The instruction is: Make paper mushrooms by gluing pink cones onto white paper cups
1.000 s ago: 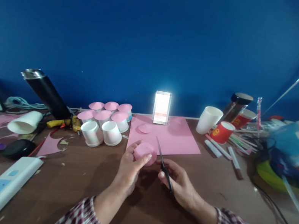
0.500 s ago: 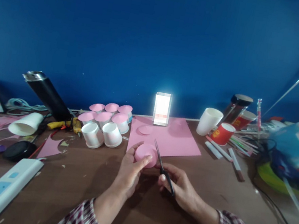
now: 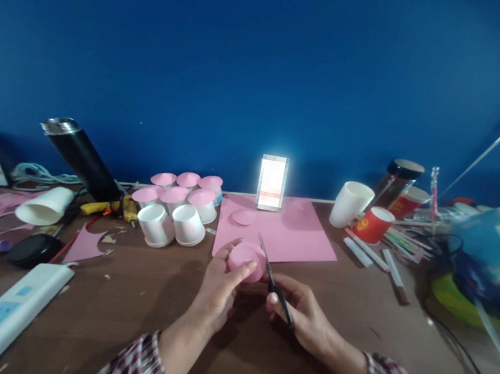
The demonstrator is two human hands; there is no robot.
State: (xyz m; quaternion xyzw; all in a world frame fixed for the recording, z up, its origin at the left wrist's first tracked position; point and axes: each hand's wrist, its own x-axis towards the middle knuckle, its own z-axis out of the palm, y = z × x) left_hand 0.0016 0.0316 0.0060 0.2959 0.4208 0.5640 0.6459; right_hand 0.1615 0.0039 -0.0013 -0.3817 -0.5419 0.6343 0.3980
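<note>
Between thumb and fingers, my left hand (image 3: 218,290) pinches a round pink paper disc (image 3: 247,260). My right hand (image 3: 304,312) grips a pair of scissors (image 3: 278,292) by its black handles, with the blades pointing up along the disc's right edge. Whether the blades touch the paper I cannot tell. Behind the hands lies a pink paper sheet (image 3: 290,236), and a smaller pink circle (image 3: 243,217) rests on it. Left of the sheet stand several white paper cups topped with pink discs (image 3: 175,194), with two white cups (image 3: 188,226) without discs in front of them.
A white power strip (image 3: 5,311), a tipped cup (image 3: 44,205), a black flask (image 3: 83,161) and pink paper scraps (image 3: 83,245) lie to the left. On the right are a white cup (image 3: 350,205), a red cup (image 3: 373,225), markers (image 3: 396,276) and a cable (image 3: 467,351).
Hardly anything differs. The disc, scissors and both hands sit very slightly further right, and the whole view has shifted by a similar small amount.
</note>
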